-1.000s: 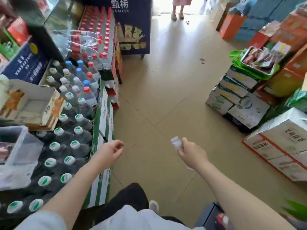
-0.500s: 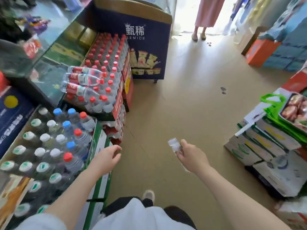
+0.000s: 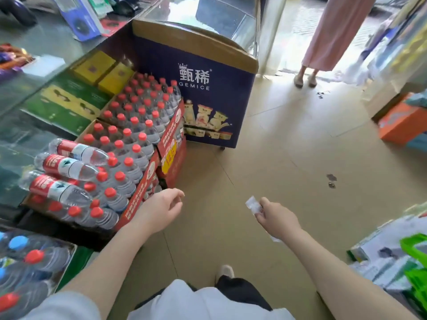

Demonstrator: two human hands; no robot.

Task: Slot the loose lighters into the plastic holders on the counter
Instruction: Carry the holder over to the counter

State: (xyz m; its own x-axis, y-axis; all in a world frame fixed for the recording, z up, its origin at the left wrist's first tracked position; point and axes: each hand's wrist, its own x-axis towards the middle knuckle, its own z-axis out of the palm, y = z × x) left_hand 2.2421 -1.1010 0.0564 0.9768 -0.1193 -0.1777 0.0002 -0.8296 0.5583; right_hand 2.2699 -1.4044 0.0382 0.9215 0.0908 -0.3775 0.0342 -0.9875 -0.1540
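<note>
My right hand [image 3: 275,215] is closed around a small clear plastic piece [image 3: 252,205], which sticks out past my fingers over the tan floor; whether it is a lighter holder I cannot tell. My left hand [image 3: 163,207] hangs empty with fingers loosely apart, just right of the crates of red-capped water bottles [image 3: 129,144]. The glass counter [image 3: 41,72] runs along the upper left. No lighters or holders on it are visible.
A dark blue GEMICE display box [image 3: 203,88] stands ahead on the floor. A person in a pink skirt [image 3: 332,31] stands at the doorway. Boxes and a green bag [image 3: 413,269] crowd the right side; an orange box [image 3: 402,123] sits further back.
The view has swung up and left as I walk forward; the counter and the display box have come closer. Both hands keep the same pose, the right one holding the clear piece.
</note>
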